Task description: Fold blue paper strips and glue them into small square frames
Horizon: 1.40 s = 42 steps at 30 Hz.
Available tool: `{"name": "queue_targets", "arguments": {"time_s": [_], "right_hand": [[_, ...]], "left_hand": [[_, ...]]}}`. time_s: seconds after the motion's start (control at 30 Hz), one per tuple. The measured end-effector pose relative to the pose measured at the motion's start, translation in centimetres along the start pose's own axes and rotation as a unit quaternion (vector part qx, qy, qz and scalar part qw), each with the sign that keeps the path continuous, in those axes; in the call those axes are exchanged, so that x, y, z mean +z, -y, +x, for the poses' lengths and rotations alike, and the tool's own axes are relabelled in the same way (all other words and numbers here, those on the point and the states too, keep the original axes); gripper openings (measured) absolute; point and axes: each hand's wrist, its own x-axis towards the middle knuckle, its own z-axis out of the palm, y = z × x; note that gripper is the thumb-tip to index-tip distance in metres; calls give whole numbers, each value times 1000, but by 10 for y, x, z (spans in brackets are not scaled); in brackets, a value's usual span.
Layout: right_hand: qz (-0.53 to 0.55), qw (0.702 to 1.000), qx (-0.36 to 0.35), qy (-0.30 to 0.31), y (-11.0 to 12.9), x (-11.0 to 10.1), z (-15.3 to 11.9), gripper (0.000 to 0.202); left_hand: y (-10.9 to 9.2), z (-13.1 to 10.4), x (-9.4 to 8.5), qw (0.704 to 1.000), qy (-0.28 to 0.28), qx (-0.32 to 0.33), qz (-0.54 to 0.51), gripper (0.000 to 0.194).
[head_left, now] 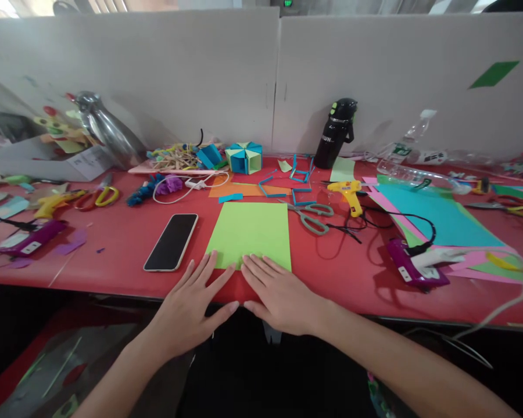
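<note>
A light green sheet of paper lies flat on the red tabletop, close to its front edge. My left hand has its fingers spread, with some fingertips on the near left corner of the sheet. Fingers stretched out flat, my right hand rests its fingertips on the near edge. Neither hand grips anything. Left of the sheet lies a phone with a dark screen. Grey-handled scissors lie just beyond the sheet's right side.
A yellow glue gun, a purple power strip and stacked coloured paper lie to the right. Behind stand a blue-and-green paper box and a black bottle. A steel jug and yellow-handled scissors are at left.
</note>
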Motion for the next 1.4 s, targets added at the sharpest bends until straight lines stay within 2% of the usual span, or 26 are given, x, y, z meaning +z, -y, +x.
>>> {"name": "queue_targets", "arguments": {"time_s": [0.2, 0.47, 0.63, 0.73, 0.87, 0.93, 1.03, 1.23, 1.4], "right_hand": [[10, 999, 30, 16, -13, -17, -25, 75], [-35, 996, 80, 35, -20, -35, -62, 70], [-35, 995, 88, -27, -23, -33, -74, 60], [-32, 992, 99, -69, -26, -30, -79, 47], [-30, 991, 93, -90, -28, -27, -80, 38], [-15, 995, 63, -78, -26, -26, -75, 45], [-2, 999, 19, -47, -22, -22, -64, 59], [5, 999, 29, -25, -22, -16, -57, 54], [51, 995, 76, -33, -30, -24, -61, 58]], "left_hand": [[3, -5, -2, 1000, 4, -6, -9, 69], [2, -6, -6, 1000, 20, -14, -1, 66], [3, -9, -4, 1000, -2, -8, 19, 67], [5, -12, 0, 999, -30, 2, 44, 64], [5, -15, 6, 992, -111, -3, 61, 47], [2, -16, 5, 988, -141, 3, 59, 34], [0, -19, 1, 986, -153, 29, 56, 24], [-3, -31, -7, 983, -164, 82, -13, 33], [-21, -26, -8, 969, -192, 126, -94, 32]]}}
